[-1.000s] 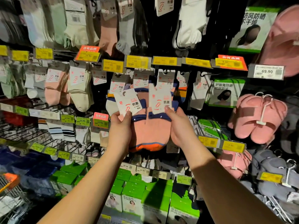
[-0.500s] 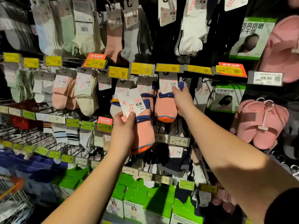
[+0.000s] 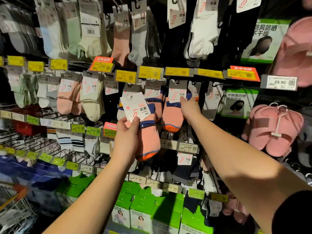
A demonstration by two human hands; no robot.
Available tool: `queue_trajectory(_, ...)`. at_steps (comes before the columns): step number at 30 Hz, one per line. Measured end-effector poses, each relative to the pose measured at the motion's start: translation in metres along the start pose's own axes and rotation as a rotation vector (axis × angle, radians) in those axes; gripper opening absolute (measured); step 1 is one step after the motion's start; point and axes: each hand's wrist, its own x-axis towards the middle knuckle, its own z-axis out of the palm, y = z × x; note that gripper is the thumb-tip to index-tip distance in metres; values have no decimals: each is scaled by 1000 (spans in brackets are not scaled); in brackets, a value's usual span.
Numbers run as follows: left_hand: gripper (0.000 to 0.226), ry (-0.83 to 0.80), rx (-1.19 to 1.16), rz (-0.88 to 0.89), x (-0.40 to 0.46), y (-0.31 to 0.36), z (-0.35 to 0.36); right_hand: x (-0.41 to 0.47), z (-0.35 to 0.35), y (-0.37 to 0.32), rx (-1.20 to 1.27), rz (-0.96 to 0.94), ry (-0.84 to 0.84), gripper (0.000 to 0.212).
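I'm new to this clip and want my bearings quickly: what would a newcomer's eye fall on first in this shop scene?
In the centre, the left hand grips a salmon-pink sock pair with a navy cuff and orange toe, held off the rack. Just to its right, the right hand holds a matching pair hanging on its hook. Pink slippers hang at far right, and yellow price tags run across the rack above the hands.

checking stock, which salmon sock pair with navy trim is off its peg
The salmon pair gripped by the left hand: its card tilts loose, hooked on nothing. The hanging pair that the right hand holds is hooked up.
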Motion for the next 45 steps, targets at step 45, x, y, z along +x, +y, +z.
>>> queue_trajectory(45, 15, -60, 95, 25, -11, -30, 10, -137, 1, 59, 748, 11, -270, 16)
